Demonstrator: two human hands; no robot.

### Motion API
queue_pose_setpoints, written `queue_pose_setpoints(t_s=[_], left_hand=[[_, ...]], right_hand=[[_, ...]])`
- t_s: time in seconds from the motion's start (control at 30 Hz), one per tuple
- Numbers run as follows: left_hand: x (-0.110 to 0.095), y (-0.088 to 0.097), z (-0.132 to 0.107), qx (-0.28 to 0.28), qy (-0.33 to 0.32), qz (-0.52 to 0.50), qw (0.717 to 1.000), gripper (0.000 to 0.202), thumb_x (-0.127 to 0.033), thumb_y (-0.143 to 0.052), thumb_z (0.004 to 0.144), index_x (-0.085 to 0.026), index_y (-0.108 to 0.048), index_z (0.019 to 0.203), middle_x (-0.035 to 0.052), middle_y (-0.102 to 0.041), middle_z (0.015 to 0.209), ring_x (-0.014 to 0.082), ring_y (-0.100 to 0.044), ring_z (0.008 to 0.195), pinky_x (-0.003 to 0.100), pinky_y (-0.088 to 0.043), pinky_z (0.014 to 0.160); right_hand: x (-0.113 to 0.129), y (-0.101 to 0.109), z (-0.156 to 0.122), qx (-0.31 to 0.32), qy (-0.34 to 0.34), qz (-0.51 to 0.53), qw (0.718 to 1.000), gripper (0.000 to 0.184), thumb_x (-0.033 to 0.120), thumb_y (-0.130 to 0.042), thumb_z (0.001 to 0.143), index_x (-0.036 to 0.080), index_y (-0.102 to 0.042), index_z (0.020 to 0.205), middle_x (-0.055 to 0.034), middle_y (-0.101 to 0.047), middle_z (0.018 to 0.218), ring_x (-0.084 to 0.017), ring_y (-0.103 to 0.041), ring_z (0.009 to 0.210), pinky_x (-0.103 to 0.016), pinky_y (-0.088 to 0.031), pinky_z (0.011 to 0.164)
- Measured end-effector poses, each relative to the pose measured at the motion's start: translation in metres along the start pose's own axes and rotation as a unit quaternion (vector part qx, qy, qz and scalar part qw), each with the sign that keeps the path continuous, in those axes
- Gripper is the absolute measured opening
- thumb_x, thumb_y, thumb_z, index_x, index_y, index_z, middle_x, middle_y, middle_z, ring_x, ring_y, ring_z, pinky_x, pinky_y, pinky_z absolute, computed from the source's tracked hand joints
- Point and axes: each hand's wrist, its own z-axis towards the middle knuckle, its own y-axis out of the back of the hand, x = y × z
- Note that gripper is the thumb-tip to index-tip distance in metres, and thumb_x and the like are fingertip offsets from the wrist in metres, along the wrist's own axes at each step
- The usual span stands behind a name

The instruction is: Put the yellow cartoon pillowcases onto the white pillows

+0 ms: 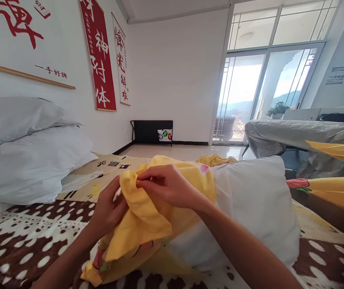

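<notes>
A yellow pillowcase (187, 172) with pink prints covers the left part of a white pillow (256, 200), whose right end is bare. Bunched yellow cloth rises at the pillowcase's left end. My left hand (111, 210) is closed on that cloth from the left, its fingertips partly hidden behind a fold. From the right, my right hand (167, 184) pinches the upper edge of the same cloth between thumb and fingers. The pillowcase's lower left corner trails onto the brown and white blanket, where a pink and green print shows.
Two white pillows (36, 156) are stacked at the left on the patterned blanket (24, 228). More yellow cloth (215, 159) lies behind the pillow. At the right, yellow fabric (337, 190) hangs near a plastic-covered table (304, 130). A black folded item (148, 130) leans against the far wall.
</notes>
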Motion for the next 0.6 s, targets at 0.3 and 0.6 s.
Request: queue_pose_setpoints(t_s=[0.3,0.6], left_hand=[[-0.014,-0.004,-0.001,-0.018,0.056,-0.1,0.993,0.023,-0.029,-0.066,0.079,-0.021,-0.069,0.101,0.0056,-0.068,0.099,0.0196,-0.061,0.085,0.026,-0.048,0.077],[0.013,0.031,-0.006,-0.122,0.277,-0.36,0.882,0.039,-0.042,-0.086,0.052,-0.017,-0.062,0.071,-0.0028,-0.059,0.058,0.0093,-0.052,0.047,0.017,-0.046,0.044]], right_hand=[[-0.031,0.044,0.035,0.213,-0.049,-0.215,0.952,0.026,0.009,-0.053,0.074,0.023,-0.068,0.091,-0.0023,-0.068,0.103,-0.018,-0.057,0.097,-0.035,-0.036,0.092],[-0.059,0.078,0.029,0.02,-0.085,-0.375,0.923,0.033,0.039,-0.045,0.09,0.02,-0.054,0.064,0.0043,-0.043,0.054,-0.011,-0.036,0.056,-0.025,-0.029,0.063]])
